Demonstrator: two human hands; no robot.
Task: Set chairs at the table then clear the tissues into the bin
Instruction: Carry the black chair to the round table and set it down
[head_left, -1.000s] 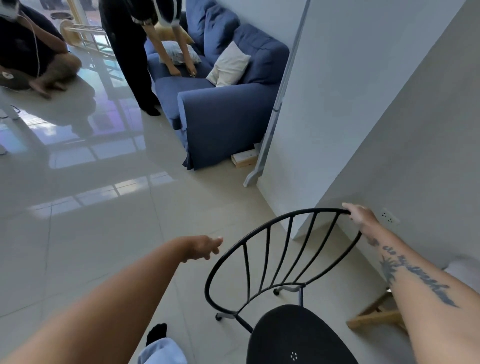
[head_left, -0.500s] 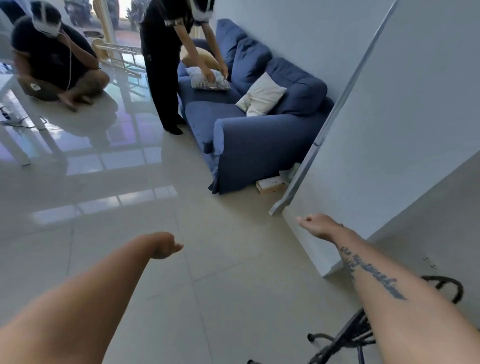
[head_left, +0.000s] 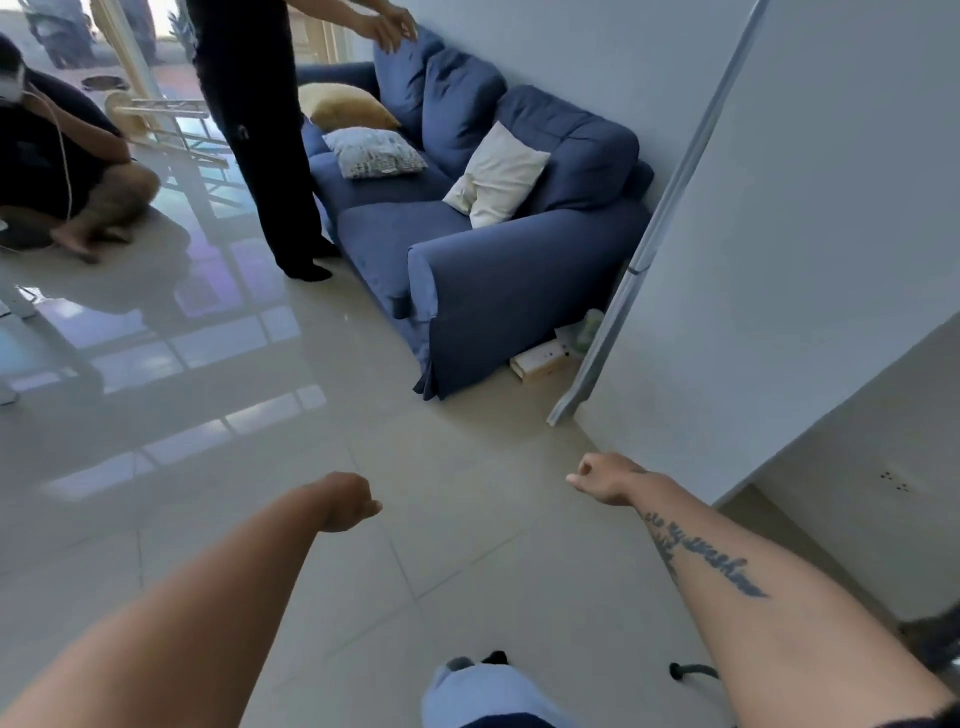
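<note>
both hands are out in front, over the bare floor (head_left: 467, 519). the left hand (head_left: 349, 502) is curled shut on nothing. the right hand (head_left: 605, 478) is loosely curled, empty too. only a dark bit of chair (head_left: 693, 670) shows, low behind the right fingers, so the hands look free to fetch one.

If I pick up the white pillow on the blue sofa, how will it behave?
The white pillow slumps against the sofa backrest, creased, so it is probably soft and floppy. Likely light for its bulk. It should not roll.
</note>
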